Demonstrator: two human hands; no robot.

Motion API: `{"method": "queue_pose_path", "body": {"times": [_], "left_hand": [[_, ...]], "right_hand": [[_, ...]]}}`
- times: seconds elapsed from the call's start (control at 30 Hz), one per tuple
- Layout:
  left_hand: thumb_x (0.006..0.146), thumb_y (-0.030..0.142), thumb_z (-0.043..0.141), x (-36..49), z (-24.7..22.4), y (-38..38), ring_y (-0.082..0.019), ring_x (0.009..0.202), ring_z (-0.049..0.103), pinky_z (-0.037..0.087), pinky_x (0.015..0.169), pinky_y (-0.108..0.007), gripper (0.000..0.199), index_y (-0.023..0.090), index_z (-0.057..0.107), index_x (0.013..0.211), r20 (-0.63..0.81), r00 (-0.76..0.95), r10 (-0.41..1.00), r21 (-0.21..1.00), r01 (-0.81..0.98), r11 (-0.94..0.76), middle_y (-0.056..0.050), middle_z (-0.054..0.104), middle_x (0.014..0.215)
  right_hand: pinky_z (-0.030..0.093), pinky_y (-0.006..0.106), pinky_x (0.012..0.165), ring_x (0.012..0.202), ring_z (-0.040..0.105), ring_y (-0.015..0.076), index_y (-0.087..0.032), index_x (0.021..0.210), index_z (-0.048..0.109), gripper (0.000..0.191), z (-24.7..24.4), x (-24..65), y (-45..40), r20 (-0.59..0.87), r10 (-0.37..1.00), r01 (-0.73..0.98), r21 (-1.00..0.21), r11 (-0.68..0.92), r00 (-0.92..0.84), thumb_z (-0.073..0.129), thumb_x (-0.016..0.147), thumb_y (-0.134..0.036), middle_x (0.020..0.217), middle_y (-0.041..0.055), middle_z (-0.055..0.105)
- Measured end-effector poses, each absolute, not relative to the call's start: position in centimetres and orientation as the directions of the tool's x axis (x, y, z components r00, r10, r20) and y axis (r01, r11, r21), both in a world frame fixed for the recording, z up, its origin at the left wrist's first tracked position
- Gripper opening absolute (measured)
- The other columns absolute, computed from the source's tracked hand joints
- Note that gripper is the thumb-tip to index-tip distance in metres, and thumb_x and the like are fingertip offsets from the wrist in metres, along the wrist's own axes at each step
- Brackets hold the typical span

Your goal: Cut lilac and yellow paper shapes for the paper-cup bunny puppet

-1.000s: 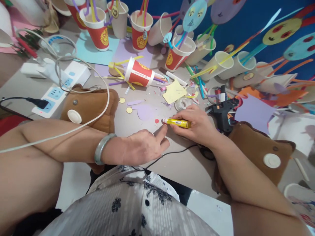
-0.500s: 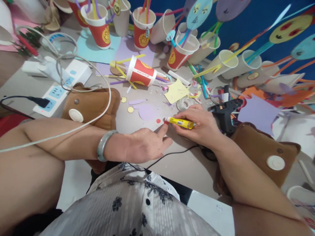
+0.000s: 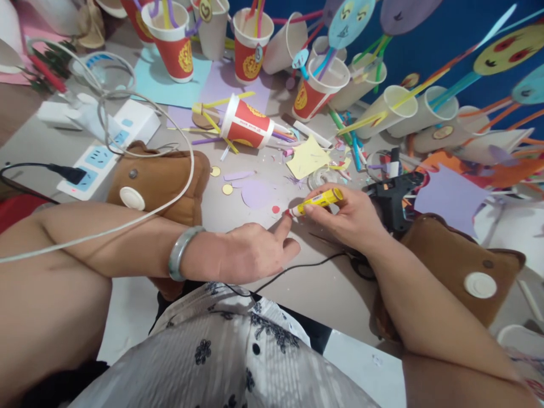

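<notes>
My right hand [image 3: 351,218] grips a yellow pen-shaped tube [image 3: 323,199] with a white neck. Its tip points down and left, meeting the fingertip of my left hand [image 3: 259,249]. That hand rests low over the table, index finger stretched out and thumb apart from it; its other fingers are mostly hidden. A bit of red shows where fingertip and tube tip meet, too small to make out. Just left of it lies a small red paper disc [image 3: 276,209]. Beyond are a purple paper piece [image 3: 256,194] and small yellow discs [image 3: 227,189].
A red paper cup [image 3: 249,122] lies on its side amid scraps and a yellow paper piece [image 3: 309,157]. Decorated cups line the back. A black glue gun [image 3: 395,195] sits right. Brown cushions [image 3: 159,184] flank my arms; a power strip [image 3: 102,153] with cables is left.
The yellow tube has tilted so its rear end is higher, and my right hand has shifted slightly right. My left hand has barely moved; the whole view has shifted a little.
</notes>
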State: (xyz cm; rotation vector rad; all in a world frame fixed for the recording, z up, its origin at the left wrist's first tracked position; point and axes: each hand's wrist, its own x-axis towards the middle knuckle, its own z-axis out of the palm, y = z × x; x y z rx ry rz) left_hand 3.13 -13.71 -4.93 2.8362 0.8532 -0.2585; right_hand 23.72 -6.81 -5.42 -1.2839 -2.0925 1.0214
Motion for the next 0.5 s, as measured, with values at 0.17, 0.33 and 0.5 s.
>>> {"method": "queue_pose_path", "body": {"times": [0.17,0.33,0.5], "left_hand": [[0.099,0.034,0.042,3.01,-4.62,-13.75,-0.022,0.066,0.070,0.046,0.047,-0.028,0.035,0.011,0.053,0.124,-0.208,0.837,0.506,0.103,0.533,-0.840,-0.037,0.040,0.149],[0.100,0.038,0.040,2.93,-4.99,-13.90,-0.026,0.066,0.072,0.047,0.046,-0.032,0.039,0.011,0.052,0.125,-0.183,0.834,0.521,0.087,0.542,-0.836,-0.041,0.035,0.149],[0.098,0.044,0.043,2.96,-4.90,-13.78,-0.024,0.065,0.071,0.048,0.048,-0.032,0.043,0.012,0.052,0.126,-0.210,0.823,0.527,0.139,0.559,-0.817,-0.039,0.035,0.150]], "right_hand": [[0.042,0.030,0.051,0.054,0.056,0.0171,-0.023,0.076,0.064,0.010,-5.72,23.49,-7.00,-0.002,0.891,0.590,-0.751,0.298,-0.454,0.069,0.081,-0.029,0.062,0.0004,0.066],[0.042,0.031,0.057,0.059,0.060,0.0182,-0.023,0.076,0.066,0.013,-5.70,23.46,-6.98,0.035,0.859,0.642,-0.649,0.408,-0.510,0.066,0.086,-0.032,0.066,0.0008,0.069],[0.041,0.036,0.071,0.062,0.059,0.0181,-0.023,0.077,0.065,0.018,-5.83,23.36,-7.10,0.174,0.780,0.644,-0.473,0.601,-0.601,0.065,0.089,-0.035,0.070,0.0015,0.070]]}}
